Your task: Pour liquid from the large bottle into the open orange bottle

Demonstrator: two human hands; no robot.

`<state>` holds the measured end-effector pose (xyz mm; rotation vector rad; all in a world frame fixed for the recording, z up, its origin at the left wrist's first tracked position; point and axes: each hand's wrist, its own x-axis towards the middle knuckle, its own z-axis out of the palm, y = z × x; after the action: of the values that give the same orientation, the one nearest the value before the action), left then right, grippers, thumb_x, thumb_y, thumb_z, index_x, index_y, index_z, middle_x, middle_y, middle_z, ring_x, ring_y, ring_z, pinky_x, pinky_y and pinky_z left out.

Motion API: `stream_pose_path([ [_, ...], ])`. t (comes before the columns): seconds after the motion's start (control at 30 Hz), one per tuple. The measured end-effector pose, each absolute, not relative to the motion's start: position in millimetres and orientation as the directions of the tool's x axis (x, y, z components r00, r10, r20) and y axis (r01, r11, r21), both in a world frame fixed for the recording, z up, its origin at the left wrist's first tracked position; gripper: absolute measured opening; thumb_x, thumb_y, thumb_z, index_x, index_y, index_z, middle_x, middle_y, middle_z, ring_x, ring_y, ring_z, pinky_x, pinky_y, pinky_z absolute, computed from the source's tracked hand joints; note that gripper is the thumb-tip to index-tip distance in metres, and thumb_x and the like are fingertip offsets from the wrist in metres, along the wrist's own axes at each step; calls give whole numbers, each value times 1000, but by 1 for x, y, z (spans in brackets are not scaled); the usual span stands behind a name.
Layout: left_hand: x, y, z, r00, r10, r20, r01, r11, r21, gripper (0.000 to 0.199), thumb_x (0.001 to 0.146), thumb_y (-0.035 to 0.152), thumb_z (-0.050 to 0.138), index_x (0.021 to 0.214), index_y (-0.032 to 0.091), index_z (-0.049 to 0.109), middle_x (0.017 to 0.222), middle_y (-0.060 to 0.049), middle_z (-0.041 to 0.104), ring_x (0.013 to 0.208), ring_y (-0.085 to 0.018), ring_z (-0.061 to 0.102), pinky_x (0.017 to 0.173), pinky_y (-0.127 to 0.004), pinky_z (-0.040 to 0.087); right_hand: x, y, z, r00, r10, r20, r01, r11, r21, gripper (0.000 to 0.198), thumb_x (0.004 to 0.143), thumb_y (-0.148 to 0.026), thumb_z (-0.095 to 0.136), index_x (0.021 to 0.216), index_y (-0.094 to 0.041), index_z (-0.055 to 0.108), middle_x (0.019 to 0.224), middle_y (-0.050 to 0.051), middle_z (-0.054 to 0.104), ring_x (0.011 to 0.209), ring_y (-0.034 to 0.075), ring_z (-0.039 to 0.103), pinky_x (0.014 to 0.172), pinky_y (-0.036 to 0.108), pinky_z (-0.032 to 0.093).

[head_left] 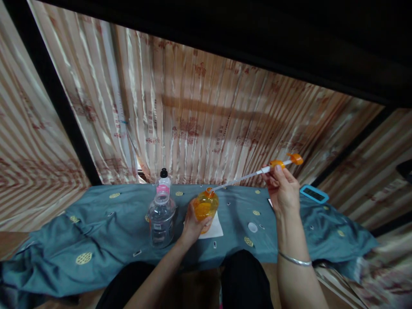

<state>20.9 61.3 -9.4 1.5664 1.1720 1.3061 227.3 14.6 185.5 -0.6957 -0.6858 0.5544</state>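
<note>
My left hand (194, 224) is wrapped round an orange translucent bottle (206, 207), which is tilted a little over the cloth. In my right hand (283, 189), raised to the right, is a pump dispenser head (277, 164) with an orange collar and orange nozzle. Its long pale tube slants down to the left, and the tube's tip is at the mouth of the bottle. Whether the tip is inside or just at the rim I cannot tell. A white sheet (215, 227) lies beneath the bottle. My fingers hide part of the collar.
Left of the bottle stands a large clear jar (162, 223), with a black-capped bottle (164, 182) behind it. A round clear lid (252, 227) lies on the green patterned cloth (116, 223). At the right is a blue-framed device (314, 194). Curtains (193, 103) hang behind.
</note>
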Motion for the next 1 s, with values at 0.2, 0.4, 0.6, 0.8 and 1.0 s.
stream_pose_path([
  [0.2,19,62,-8,78,961,266,166,-276,947,69,61,29,75,123,20,44,122,-10,57,117,-27,54,106,-46,38,246,22,159,708,684,178,-424,613,-667,6,83,-16,66,79,-11,68,67,1,75,66,11,72,57,19,60],
  [0.4,17,63,-6,104,957,272,189,-288,939,68,63,34,75,122,21,44,123,-10,56,118,-27,54,105,-46,39,285,18,118,687,720,-103,-648,542,-534,25,95,-19,47,75,-13,61,72,-2,70,70,11,70,62,24,60],
  [0.6,18,64,-5,101,955,278,209,-294,933,67,63,34,76,121,19,46,121,-11,58,117,-27,55,104,-47,40,333,-9,93,645,726,-239,-677,398,-619,27,96,-26,44,79,-13,61,76,-1,67,65,9,67,55,21,57],
  [0.8,18,64,-5,104,945,311,231,-327,916,66,63,32,75,120,19,45,121,-10,57,116,-26,55,103,-45,41,375,-24,66,563,753,-342,-559,42,-828,27,97,-30,43,85,-13,61,72,-2,64,57,7,61,49,20,52],
  [1.0,17,64,-8,104,945,311,261,-328,908,67,64,34,74,122,21,43,121,-9,57,115,-26,56,102,-45,43,387,-19,15,538,760,-364,-36,-410,-911,15,91,-27,55,84,-15,61,70,-5,62,54,7,58,50,22,49],
])
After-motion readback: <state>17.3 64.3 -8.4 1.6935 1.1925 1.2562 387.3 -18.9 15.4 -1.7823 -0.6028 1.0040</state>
